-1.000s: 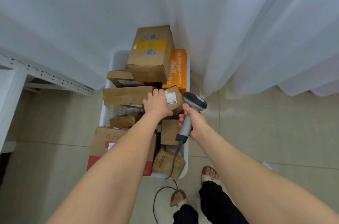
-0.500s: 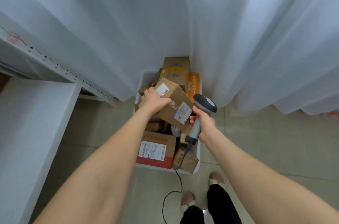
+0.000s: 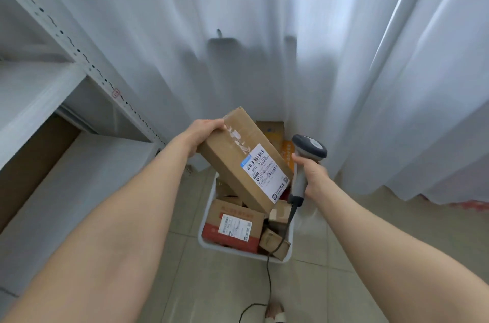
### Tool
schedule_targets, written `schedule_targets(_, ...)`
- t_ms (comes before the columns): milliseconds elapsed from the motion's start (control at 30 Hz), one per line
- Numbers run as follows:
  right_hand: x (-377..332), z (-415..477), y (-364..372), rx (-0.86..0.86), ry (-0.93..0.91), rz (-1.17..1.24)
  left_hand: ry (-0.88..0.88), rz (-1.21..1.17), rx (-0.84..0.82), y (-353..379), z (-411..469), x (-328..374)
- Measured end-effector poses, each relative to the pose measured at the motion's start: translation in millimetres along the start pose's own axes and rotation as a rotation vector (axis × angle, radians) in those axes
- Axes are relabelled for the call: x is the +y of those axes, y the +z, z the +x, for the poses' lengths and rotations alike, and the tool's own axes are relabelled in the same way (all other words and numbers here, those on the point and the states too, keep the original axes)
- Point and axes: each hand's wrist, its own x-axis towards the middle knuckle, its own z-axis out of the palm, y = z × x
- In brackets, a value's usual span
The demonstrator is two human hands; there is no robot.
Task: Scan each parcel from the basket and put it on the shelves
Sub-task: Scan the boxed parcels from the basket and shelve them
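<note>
My left hand (image 3: pixel 205 132) grips the upper end of a long brown parcel (image 3: pixel 232 164), fingers curled over its taped edge. It holds the parcel tilted in the air above the basket (image 3: pixel 204 241). The parcel's lower end dips toward the boxes inside, and I cannot tell whether it touches them. A white shipping label (image 3: pixel 262 168) with a barcode lies on the lower half of the parcel's upper face, turned up toward me.

My right hand (image 3: pixel 313 177) is wrapped round the grey handle of the scanner (image 3: pixel 308 149), held over the basket's right side. Its dark head stands just beside the parcel's right edge, and I cannot make out which way its window points. A black cable (image 3: pixel 270 269) drops from the handle's base, crosses the basket's near right corner and trails onto the floor (image 3: pixel 344 256) in front of the basket.

Inside the basket, a red-and-brown box (image 3: pixel 232 227) with its own white label fills the near left corner. A small brown box (image 3: pixel 274 242) sits in the near right corner. More brown boxes lie behind them, partly hidden under the raised parcel. An orange packet (image 3: pixel 288 153) shows at the far right of the basket.

To the left of the basket stand the white shelves (image 3: pixel 34 90), and a pale curtain (image 3: pixel 238 31) hangs right behind the basket. A foot (image 3: pixel 275 309) shows on the tiles on the near side of the basket.
</note>
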Motion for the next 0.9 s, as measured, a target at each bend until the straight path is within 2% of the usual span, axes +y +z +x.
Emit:
schedule_targets(233, -1.6, -60.8, -24.0, -0.368, 0.077, 0.053, 0.021, -0.023, -0.014, -41.0, -75.8, 53.1)
schedule_targets(467, -5.6, -111.7, -22.0, -0.448, 0.027, 0.033, 0.303, -0.339, 0.202, -18.6, -131.6, 70.4)
schedule_targets(567, -10.9, -130.5, -18.1, -0.460, -0.009, 0.046, 0.315, -0.401, 0.257, 8.8, -146.9, 56.9)
schedule_targets(633, -13.1, -139.2, -19.6, -0.429, -0.041, 0.065, 0.263, -0.400, 0.220, 22.3, -157.4, 45.1)
schedule_targets(800, -21.7, -154.8, -29.9, -0.396, -0.129, 0.094, 0.073, -0.199, -0.030, 36.0, -186.1, 6.1)
schedule_targets(900, -24.7, -163.8, -34.5, -0.410, -0.169, 0.040, 0.075, -0.370, -0.078, 41.6, -194.4, -9.8)
